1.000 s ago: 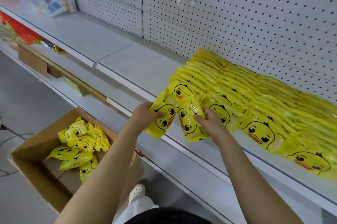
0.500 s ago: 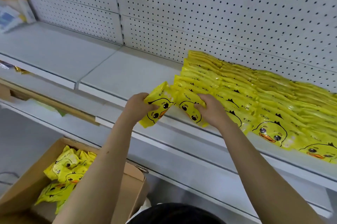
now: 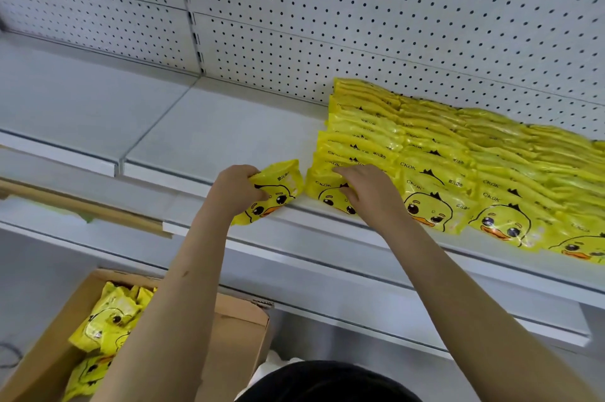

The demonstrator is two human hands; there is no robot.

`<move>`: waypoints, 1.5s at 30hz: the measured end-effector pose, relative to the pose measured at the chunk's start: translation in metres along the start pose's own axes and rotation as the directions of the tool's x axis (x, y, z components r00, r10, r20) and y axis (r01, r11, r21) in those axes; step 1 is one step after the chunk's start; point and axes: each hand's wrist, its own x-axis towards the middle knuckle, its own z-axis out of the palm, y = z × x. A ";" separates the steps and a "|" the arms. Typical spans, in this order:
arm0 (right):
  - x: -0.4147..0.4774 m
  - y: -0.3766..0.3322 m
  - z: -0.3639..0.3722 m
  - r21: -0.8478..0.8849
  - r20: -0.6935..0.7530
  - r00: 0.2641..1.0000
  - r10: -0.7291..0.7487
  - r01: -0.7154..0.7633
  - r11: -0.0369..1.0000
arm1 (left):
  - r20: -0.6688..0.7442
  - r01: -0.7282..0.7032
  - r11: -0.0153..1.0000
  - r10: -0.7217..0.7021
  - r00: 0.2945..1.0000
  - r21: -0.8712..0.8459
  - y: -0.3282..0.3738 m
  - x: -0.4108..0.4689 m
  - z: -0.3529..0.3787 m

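Observation:
Rows of yellow duck-print packets [image 3: 458,169] lie overlapping on a white shelf [image 3: 203,139], from the pegboard back to the front edge. My left hand [image 3: 237,189] grips one loose duck packet [image 3: 278,189] at the shelf's front edge, just left of the rows. My right hand [image 3: 370,192] rests with spread fingers on the front packet of the leftmost row [image 3: 322,193], pressing it down.
A cardboard box [image 3: 235,329] on the floor at lower left holds several more duck packets [image 3: 108,319]. White pegboard [image 3: 360,25] backs the shelf. A lower shelf [image 3: 327,270] juts out beneath. A wooden strip [image 3: 82,208] lies at the left.
My right hand laid its packet down at the front of the leftmost row and now presses it flat. My left hand's packet moved apart to the left. The view shifted right.

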 end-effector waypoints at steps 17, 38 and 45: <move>-0.019 0.006 0.017 -0.359 -0.279 0.950 -0.140 0.032 0.933 | 0.059 0.009 1.000 -0.007 0.998 -0.030 -0.002 0.017 -0.006; -0.011 0.048 0.018 -0.554 -0.127 0.900 -0.416 0.284 0.783 | 0.075 -0.001 1.000 -0.001 0.997 0.030 0.005 0.009 -0.002; -0.016 0.049 0.010 -0.406 -0.096 0.938 -0.333 0.269 0.873 | 0.072 -0.016 0.998 0.012 0.997 0.054 0.006 0.009 -0.006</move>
